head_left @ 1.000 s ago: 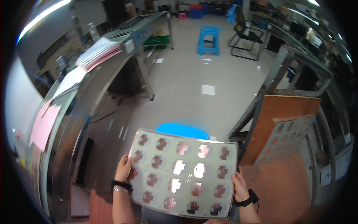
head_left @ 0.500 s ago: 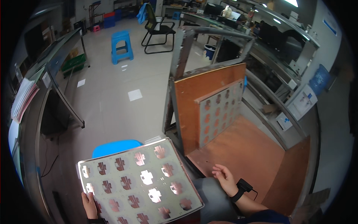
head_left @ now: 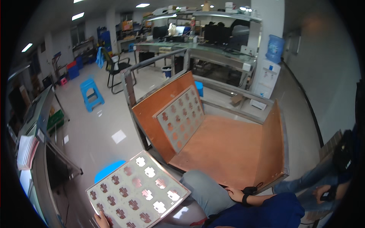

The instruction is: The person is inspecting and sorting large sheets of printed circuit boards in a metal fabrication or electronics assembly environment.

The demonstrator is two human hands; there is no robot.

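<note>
A flat grey-green circuit board panel (head_left: 127,193), patterned with rows of shiny copper-coloured shapes, lies tilted over my lap. My left hand (head_left: 101,220) grips its lower left edge, the fingertips lying on the face and the rest cut off by the picture's border. Beside my grey-clad thigh, close to the front edge of the wooden-lined cart (head_left: 228,140), my right hand (head_left: 235,195) rests with loose fingers and nothing visible in it. A similar stack of panels (head_left: 182,117) leans against the cart's upright wooden board.
A blue stool (head_left: 108,170) stands partly beneath the held panel. Another blue stool (head_left: 91,95) and a black chair (head_left: 116,68) are farther off. Papers (head_left: 28,152) lie on the left bench. At right another person's jeans (head_left: 315,190) and hand (head_left: 323,193) show, near a water dispenser (head_left: 266,79).
The view has swung right and upward. My right hand has lowered from its raised position to beside my thigh. My left hand keeps hold of the panel. Another person has come into view at right.
</note>
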